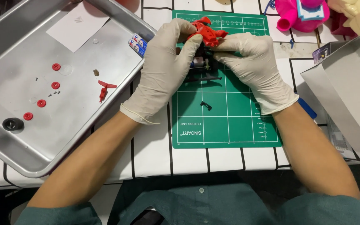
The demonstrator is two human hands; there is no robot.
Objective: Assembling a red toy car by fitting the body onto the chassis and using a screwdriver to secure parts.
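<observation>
Head view: both gloved hands, left (163, 71) and right (253, 68), pinch a red toy car (207, 35) over the far end of the green mat (230, 125). Yanking the shell could fling tiny parts off the mat, like that loose black clip (206, 106).

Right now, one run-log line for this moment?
left hand: holds red toy car | right hand: holds it too | over green mat | tray: red wheels

The metal tray (105, 18) contains four red round wheels (56, 66), one black ring (13, 123), one red bracket piece (104, 88), one white paper sheet (78, 25) and two batteries (137, 44); two gloved hands (165, 71) hold one red toy (207, 33).
</observation>
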